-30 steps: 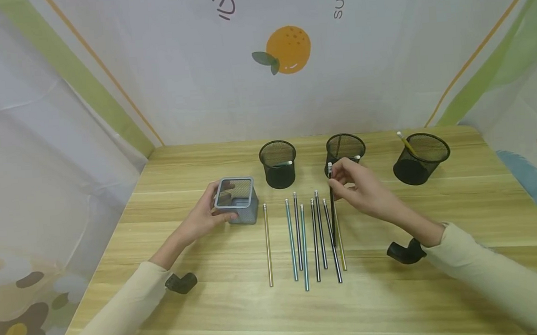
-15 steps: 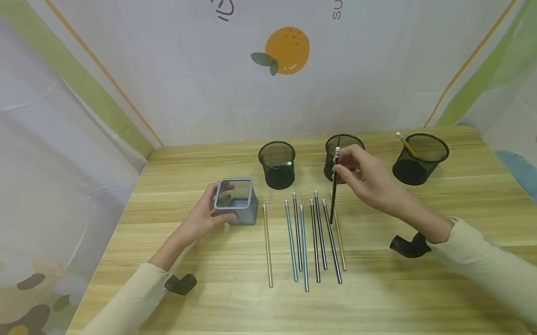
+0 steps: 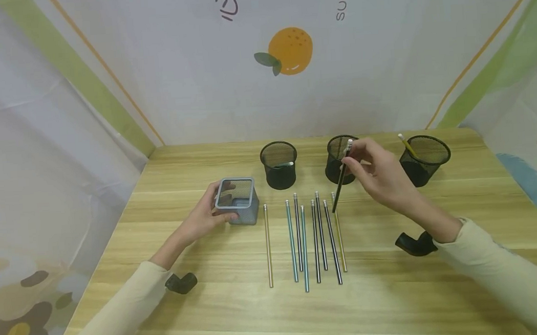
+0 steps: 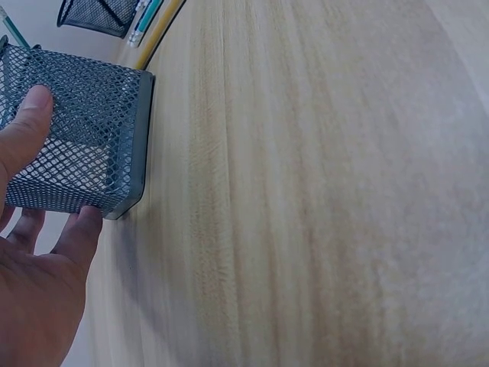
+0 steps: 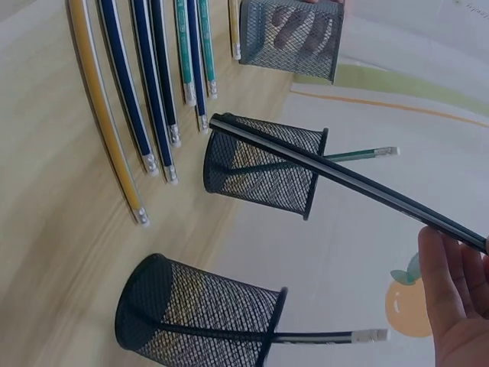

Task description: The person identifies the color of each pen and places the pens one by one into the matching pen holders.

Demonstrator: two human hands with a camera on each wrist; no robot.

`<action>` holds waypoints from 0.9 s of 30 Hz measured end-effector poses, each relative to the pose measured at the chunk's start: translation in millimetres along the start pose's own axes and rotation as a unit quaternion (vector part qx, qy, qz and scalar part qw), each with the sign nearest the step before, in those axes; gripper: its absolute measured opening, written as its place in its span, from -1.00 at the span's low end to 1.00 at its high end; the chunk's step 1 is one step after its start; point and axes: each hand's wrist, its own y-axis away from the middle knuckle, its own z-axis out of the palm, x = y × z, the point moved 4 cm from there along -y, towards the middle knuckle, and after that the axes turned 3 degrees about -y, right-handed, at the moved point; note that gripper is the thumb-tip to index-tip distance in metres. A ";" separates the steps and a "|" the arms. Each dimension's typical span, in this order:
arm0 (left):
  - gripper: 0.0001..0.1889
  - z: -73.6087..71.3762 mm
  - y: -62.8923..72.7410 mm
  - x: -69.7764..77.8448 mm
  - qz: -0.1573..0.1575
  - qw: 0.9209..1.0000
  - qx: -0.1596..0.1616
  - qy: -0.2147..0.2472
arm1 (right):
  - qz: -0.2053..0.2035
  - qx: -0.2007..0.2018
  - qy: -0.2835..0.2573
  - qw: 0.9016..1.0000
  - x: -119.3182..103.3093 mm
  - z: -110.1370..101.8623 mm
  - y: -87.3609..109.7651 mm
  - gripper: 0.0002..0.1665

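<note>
My left hand [image 3: 200, 218] grips a grey square mesh pencil cup [image 3: 248, 215] standing on the table, thumb on one side and fingers on the other. My right hand [image 3: 384, 178] pinches a black pencil [image 3: 338, 191] near its white eraser end. That pencil tilts in the air, its lower end over the row, and it also shows in the right wrist view as a dark pencil [image 5: 328, 168]. Behind the right hand stands a round black mesh cup [image 3: 332, 171], partly covered, with a dark pencil [image 5: 306, 337] inside.
Several pencils lie roughly parallel mid-table: yellow [image 3: 268, 244], teal [image 3: 293, 248], dark [image 3: 316, 246]. A round cup [image 3: 280, 179] with a teal pencil stands left of the middle cup; another [image 3: 414, 174] with a yellow pencil stands right. Black bent pieces [image 3: 181, 284] lie by both forearms.
My right hand has lifted the black pencil up and to the right, off the row, tilting it toward the middle cup. The left hand and grey cup have stayed put.
</note>
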 end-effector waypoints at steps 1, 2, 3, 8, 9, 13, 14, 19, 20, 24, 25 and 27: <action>-0.13 0.2 0.0 0.3 0.000 1.000 0.000 0.001 | -0.005 0.002 0.002 1.000 -0.6 -1.4 -0.5 -0.77; -0.13 0.3 0.0 0.5 0.001 1.000 0.000 0.002 | -0.010 0.004 0.004 1.000 -1.4 -3.0 -1.0 -0.76; -0.13 0.4 0.2 0.5 0.002 1.000 0.000 0.003 | -0.015 0.007 0.006 1.000 -2.2 -4.8 -1.8 -0.76; -0.13 0.4 0.8 -0.1 0.005 1.000 -0.001 0.006 | -0.041 0.024 0.017 0.999 -6.3 -14.5 -6.9 -0.80; -0.14 0.3 0.7 0.1 0.004 1.000 -0.001 0.006 | -0.047 0.029 0.021 0.998 -7.2 -16.4 -8.6 -0.80; -0.14 0.7 0.2 1.3 0.004 1.000 -0.003 0.005 | -0.068 0.044 0.029 0.996 -10.8 -24.3 -16.8 -0.79; -0.14 0.7 0.2 1.7 0.003 1.000 -0.003 0.006 | -0.071 0.047 0.026 0.996 -11.5 -26.3 -19.2 -0.79; -0.12 0.1 1.2 2.6 -0.001 1.000 -0.004 0.007 | -0.078 0.076 0.005 0.994 -13.8 -37.2 -28.9 -0.78; -0.12 0.0 1.2 2.5 -0.001 1.000 -0.005 0.008 | -0.077 0.087 0.001 0.993 -13.6 -39.2 -30.3 -0.78; -0.12 0.2 0.8 2.0 -0.001 1.000 -0.006 0.009 | -0.073 0.126 0.008 0.989 -10.4 -46.9 -33.1 -0.77; -0.12 0.2 0.6 2.2 -0.002 1.000 -0.006 0.009 | -0.072 0.134 0.011 0.988 -9.1 -48.7 -33.5 -0.77; -0.12 0.4 0.4 2.6 -0.003 1.000 -0.005 0.009 | -0.072 0.145 0.019 0.987 -6.5 -52.0 -33.6 -0.77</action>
